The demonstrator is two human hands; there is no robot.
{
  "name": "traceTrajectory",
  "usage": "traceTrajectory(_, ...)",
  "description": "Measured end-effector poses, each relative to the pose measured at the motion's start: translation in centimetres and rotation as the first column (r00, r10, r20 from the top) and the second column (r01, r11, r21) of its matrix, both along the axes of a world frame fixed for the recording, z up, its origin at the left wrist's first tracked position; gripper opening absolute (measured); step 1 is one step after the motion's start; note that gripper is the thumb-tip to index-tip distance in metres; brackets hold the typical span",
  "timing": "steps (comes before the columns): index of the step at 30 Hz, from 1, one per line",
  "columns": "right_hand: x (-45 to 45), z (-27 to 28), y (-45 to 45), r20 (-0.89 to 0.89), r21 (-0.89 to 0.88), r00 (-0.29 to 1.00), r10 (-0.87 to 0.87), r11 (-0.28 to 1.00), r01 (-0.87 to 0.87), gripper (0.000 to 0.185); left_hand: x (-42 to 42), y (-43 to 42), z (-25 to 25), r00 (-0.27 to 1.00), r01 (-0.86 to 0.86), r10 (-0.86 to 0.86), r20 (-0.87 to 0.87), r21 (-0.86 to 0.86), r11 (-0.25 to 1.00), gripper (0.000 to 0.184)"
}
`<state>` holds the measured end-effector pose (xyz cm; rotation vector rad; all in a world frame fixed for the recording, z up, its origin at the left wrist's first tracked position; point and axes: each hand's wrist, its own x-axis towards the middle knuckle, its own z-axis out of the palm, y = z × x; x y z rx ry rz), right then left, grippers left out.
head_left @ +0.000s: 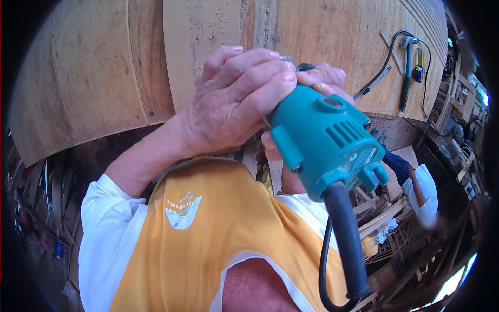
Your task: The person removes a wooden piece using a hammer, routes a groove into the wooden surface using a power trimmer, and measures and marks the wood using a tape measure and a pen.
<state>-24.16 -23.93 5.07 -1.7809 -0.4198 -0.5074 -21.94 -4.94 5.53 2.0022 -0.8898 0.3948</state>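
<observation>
A teal corded trim router (325,140) is tilted, its cord end toward me and its front end over the wooden boards. My left hand (244,93) is closed over the front left side of the router, fingers bent across its top. My right hand (325,80) grips the far right side, mostly hidden behind the teal body; a fingertip shows under the left hand. A small dark knob (305,67) shows between the hands. The router's bit and base are hidden. A thick black cord (345,234) runs down from its rear.
Wooden boards (99,67) spread across the work surface. A hammer (406,78), a tape measure (418,73) and a black cable (387,60) lie at the right. Scrap wood (384,218) is piled below. Another person's white sleeve (427,195) shows at the right.
</observation>
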Motion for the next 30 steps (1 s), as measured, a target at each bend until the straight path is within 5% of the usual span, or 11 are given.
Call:
traceTrajectory(6,1.1,0.1,0.0,-0.047,-0.094,0.999,-0.019,0.995,0.014,0.088,1.0,-0.2,-0.3,0.999,-0.041,0.039,-0.034,-0.054,0.998,0.057)
traceTrajectory(10,3.0,-4.0,-2.3,0.123,-0.136,0.992,-0.003,0.991,0.02,0.089,2.0,-0.3,-0.5,0.999,-0.046,0.044,-0.022,-0.08,0.996,0.064)
traceTrajectory(14,4.6,-2.7,-1.2,0.059,0.087,0.981,0.184,0.978,-0.189,0.094,4.4,-0.8,-1.6,0.985,-0.043,0.073,0.157,-0.187,0.981,0.05)
traceTrajectory(16,4.0,-3.1,0.0,0.003,0.16,0.994,0.108,0.981,-0.107,0.096,5.6,-1.3,-2.6,0.968,-0.052,0.1,0.229,-0.208,0.977,0.051)
traceTrajectory(22,6.6,-3.1,0.5,-0.095,0.283,0.978,0.188,0.947,-0.154,0.095,7.1,0.3,0.4,0.999,0.022,-0.014,0.046,-0.182,0.983,0.054)
traceTrajectory(25,6.9,-0.3,3.4,-0.232,0.47,0.941,0.247,0.875,-0.114,0.102,8.5,-0.1,-0.8,0.989,0.041,-0.008,0.15,-0.218,0.975,0.06)
traceTrajectory(30,8.5,-4.3,1.7,-0.126,0.332,0.98,0.153,0.938,-0.103,0.1,10.2,0.1,-0.9,0.994,0.055,-0.038,0.098,-0.175,0.983,0.078)
